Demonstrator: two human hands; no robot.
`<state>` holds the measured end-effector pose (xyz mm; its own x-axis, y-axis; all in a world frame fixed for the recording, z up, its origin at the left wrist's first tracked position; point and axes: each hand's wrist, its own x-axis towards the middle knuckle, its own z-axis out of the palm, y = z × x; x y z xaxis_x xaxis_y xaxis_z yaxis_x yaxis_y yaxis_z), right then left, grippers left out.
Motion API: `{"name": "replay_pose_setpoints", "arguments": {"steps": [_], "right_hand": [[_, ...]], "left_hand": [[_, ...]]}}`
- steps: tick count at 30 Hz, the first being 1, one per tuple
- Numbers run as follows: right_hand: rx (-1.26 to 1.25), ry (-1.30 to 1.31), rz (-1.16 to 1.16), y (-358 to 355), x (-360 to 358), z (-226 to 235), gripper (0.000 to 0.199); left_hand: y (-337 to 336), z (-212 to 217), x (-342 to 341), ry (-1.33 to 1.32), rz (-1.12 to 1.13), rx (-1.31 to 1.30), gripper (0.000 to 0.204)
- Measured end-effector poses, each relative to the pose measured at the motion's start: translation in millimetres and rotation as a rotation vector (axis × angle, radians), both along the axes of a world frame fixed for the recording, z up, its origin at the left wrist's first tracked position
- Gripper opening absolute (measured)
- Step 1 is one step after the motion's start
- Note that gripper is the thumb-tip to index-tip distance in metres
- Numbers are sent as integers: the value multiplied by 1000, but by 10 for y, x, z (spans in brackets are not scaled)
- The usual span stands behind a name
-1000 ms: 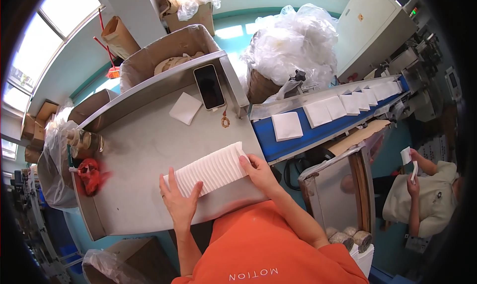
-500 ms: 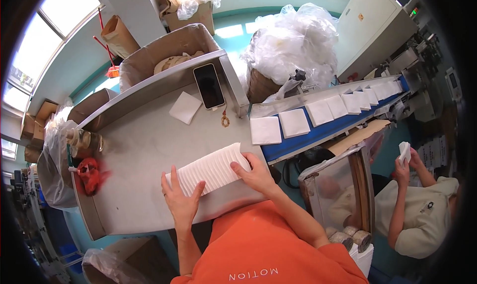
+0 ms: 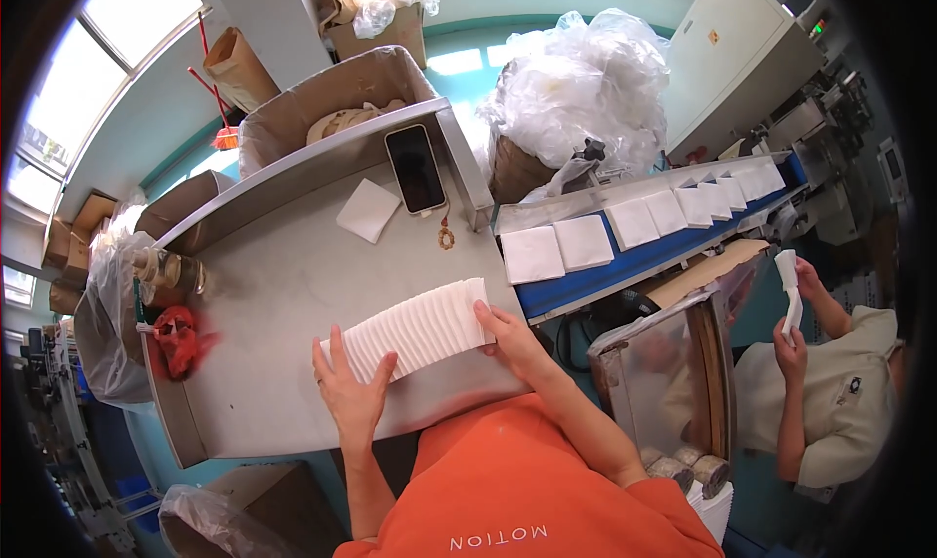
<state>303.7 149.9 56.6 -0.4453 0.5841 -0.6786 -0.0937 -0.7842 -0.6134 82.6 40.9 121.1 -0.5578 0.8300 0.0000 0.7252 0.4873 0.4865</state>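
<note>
A long row of white folded paper napkins [image 3: 420, 326], standing on edge and pressed together, lies near the front of the grey metal table. My left hand [image 3: 351, 384] clasps its left end, with thumb and fingers on opposite sides. At the right end my right hand [image 3: 511, 341] grips the row, thumb on top and the other fingers partly hidden. Farther back on the table are one loose square napkin [image 3: 369, 211] and a phone [image 3: 415, 171] with a beaded charm [image 3: 446, 236].
To the right, a blue conveyor belt [image 3: 576, 283] carries several flat napkins. A co-worker's hands [image 3: 793, 348] hold white napkins beyond a clear-panelled frame [image 3: 659, 382]. Raised metal walls edge the table [image 3: 273, 382]; a red plastic bag [image 3: 178, 341] hangs at its left.
My right hand has slid outward to the right end, and the napkin row looks slightly longer. The nearest belt napkin now meets its neighbour. The co-worker's napkins have fanned out longer.
</note>
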Motion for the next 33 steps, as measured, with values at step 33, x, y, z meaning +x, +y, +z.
{"name": "replay_pose_setpoints", "arguments": {"steps": [33], "right_hand": [[90,-110,13,-47,214,63,35]], "left_hand": [[4,0,35,-27,-5,16,89]]}}
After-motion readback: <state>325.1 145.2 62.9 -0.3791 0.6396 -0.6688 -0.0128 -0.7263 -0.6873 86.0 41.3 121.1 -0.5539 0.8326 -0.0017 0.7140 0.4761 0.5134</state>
